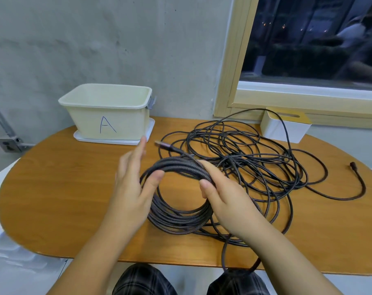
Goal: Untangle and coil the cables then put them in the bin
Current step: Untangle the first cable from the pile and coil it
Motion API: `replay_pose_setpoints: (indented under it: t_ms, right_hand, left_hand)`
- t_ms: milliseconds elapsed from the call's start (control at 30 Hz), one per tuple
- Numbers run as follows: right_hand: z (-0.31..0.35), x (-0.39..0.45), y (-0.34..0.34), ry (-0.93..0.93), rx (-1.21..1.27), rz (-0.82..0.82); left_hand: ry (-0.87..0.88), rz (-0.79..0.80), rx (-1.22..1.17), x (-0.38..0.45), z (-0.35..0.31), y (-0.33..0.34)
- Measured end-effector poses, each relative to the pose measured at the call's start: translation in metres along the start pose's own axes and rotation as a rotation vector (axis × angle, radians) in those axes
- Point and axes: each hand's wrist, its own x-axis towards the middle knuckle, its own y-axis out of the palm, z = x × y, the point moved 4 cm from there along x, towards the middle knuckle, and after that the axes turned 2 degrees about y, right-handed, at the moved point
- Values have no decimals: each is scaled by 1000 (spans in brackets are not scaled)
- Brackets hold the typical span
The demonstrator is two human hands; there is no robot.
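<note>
That dark braided cable coil on the oval wooden table looks floppy and light, so right hand pinching the top of the bundle works, left hand flat-open steadying it.

Dark braided cables, cream bin with blue "A", orange-brown wood-grain table, black plaid trousers.

The counter is wood-grained with a smooth, faintly glossy finish. The dark cable coil has a woven, braided jacket that looks matt and rough, and its plug looks metallic. The bin is smooth, matt cream plastic. The wall is rough grey concrete.
</note>
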Motion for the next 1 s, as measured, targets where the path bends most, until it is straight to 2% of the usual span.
replay_pose_setpoints:
  t_ms: [133,233,367,433,533,667,900,1000]
  right_hand:
    - [16,-3,7,-145,-231,75]
    - [20,-5,10,-198,-246,76]
    - [18,-10,7,-193,-192,36]
    - [17,-12,6,-171,-123,16]
    - [15,-11,1,-135,-75,-6]
    - [6,-12,-5,-61,5,60]
    - [-10,-19,2,1,214,44]
    - [-12,-22,4,2,235,43]
  left_hand:
    - [427,116,454,2,-26,6]
    - [626,264,595,-1,-35,22]
    - [532,404,481,1,-34,21]
    - [542,430,436,-3,-33,18]
    - [545,388,272,-6,-29,14]
    - [429,252,-21,-7,-25,4]
    - [272,109,-174,-9,-30,-6]
    - [247,133,-241,-11,-31,-2]
